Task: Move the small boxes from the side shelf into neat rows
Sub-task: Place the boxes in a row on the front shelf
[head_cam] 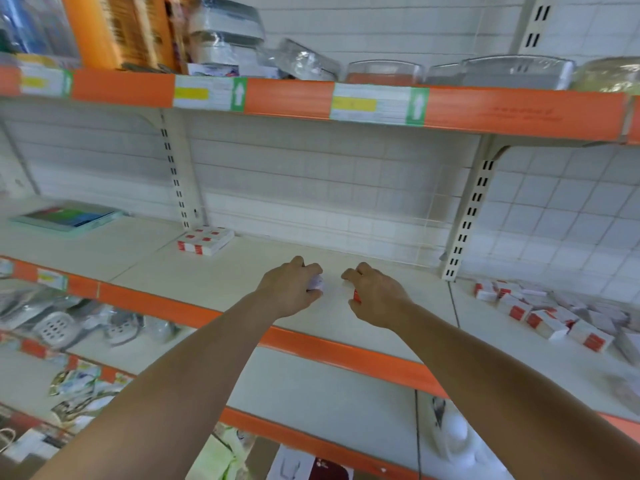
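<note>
Both my hands reach over the middle shelf (214,282). My left hand (292,287) grips a small white box (317,284), mostly hidden under the fingers. My right hand (375,296) holds a small white-and-red box (356,296), of which only a red end shows. The two hands are a little apart, just above the shelf surface. A neat block of several white-and-red boxes (204,241) sits at the back left of this shelf, by the upright. A loose heap of the same boxes (543,315) lies on the side shelf to the right.
A flat teal-edged pack (67,218) lies on the shelf at far left. The upper shelf with an orange price strip (294,98) hangs overhead, loaded with wrapped goods. A slotted upright (467,216) separates the middle shelf from the side shelf. Lower shelves hold packaged items.
</note>
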A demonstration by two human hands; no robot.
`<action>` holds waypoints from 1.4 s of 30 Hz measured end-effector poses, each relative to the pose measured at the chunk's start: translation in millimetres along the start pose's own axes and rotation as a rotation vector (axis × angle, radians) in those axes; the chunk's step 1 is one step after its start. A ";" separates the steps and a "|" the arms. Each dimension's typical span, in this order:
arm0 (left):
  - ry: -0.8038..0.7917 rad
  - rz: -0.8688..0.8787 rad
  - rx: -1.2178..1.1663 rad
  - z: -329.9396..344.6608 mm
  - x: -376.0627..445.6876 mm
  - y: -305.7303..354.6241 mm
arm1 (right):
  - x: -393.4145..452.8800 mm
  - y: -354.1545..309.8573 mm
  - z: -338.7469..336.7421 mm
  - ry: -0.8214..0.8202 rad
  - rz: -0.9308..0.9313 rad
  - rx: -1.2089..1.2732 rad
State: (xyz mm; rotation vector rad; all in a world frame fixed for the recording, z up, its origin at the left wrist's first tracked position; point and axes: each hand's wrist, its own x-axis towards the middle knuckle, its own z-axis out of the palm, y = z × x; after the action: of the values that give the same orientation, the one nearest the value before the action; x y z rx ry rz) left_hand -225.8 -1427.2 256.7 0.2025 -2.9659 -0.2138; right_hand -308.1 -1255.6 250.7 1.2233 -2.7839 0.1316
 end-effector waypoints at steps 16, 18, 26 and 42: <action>0.026 -0.096 -0.003 -9.5 -6.6 -88.2 | 73.9 -72.5 16.8 0.001 -0.127 0.020; 0.031 -0.107 -0.002 -10.0 0.6 -98.9 | 86.3 -76.0 19.5 0.000 -0.138 0.020; 0.031 -0.162 -0.004 -7.6 29.9 -138.1 | 139.9 -87.4 29.8 0.018 -0.190 0.019; 0.026 -0.231 -0.038 -9.6 63.1 -217.6 | 224.8 -126.6 48.5 0.017 -0.272 0.017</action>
State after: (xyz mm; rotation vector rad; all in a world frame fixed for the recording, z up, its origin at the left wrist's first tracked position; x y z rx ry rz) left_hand -259.2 -1651.0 242.3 0.5394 -2.9056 -0.2927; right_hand -368.7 -1510.6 235.5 1.5796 -2.5744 0.1438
